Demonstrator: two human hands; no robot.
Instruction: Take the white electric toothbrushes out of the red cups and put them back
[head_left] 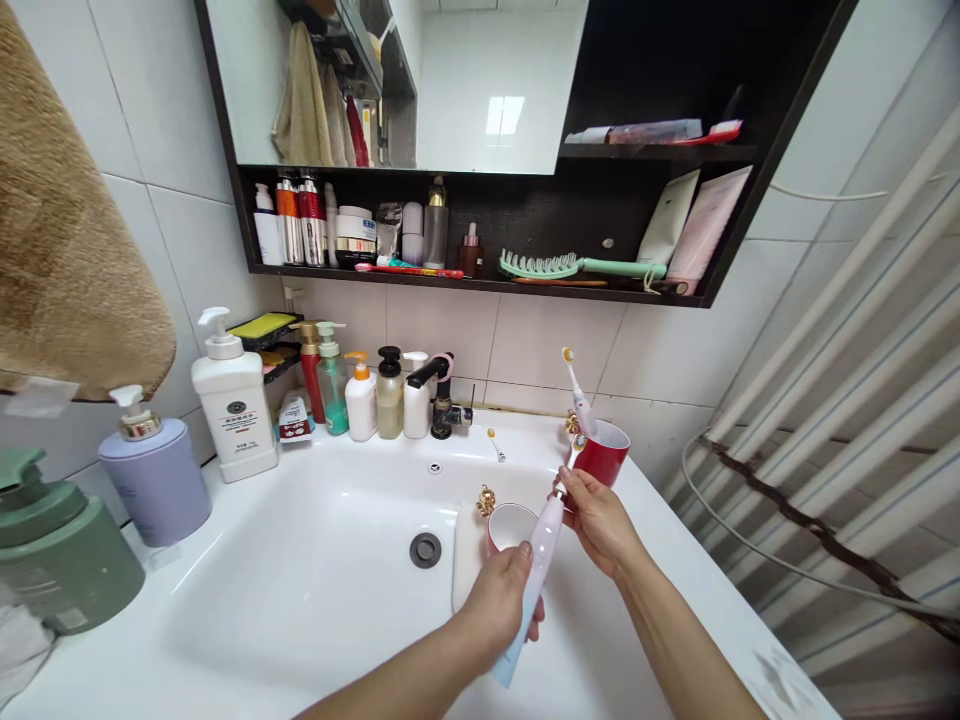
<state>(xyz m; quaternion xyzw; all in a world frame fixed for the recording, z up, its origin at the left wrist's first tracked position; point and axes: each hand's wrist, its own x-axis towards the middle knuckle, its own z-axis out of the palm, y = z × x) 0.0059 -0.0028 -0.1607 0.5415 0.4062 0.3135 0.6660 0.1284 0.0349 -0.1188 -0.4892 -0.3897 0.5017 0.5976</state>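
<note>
My left hand point(496, 600) is wrapped round the handle of an electric toothbrush point(541, 560), pink above and pale blue at its lower end. At the top, my right hand point(600, 520) pinches the neck of its brush head point(576, 452). Whether head and handle are fully joined, I cannot tell. Just beyond the right hand stands a red cup point(609, 458) with another toothbrush point(579, 395) upright in it. A second cup point(512, 524), pale inside with a gold handle, sits partly hidden behind my left hand. On the sink's back rim lies a loose brush head point(496, 445).
Below me is a white sink point(322, 570) with a dark drain point(425, 550) and black faucet point(444, 400). Several pump bottles point(361, 400) line the back and left. A dark cabinet shelf point(480, 285) overhangs, holding a green hairbrush point(577, 265). Pleated panels point(825, 450) stand right.
</note>
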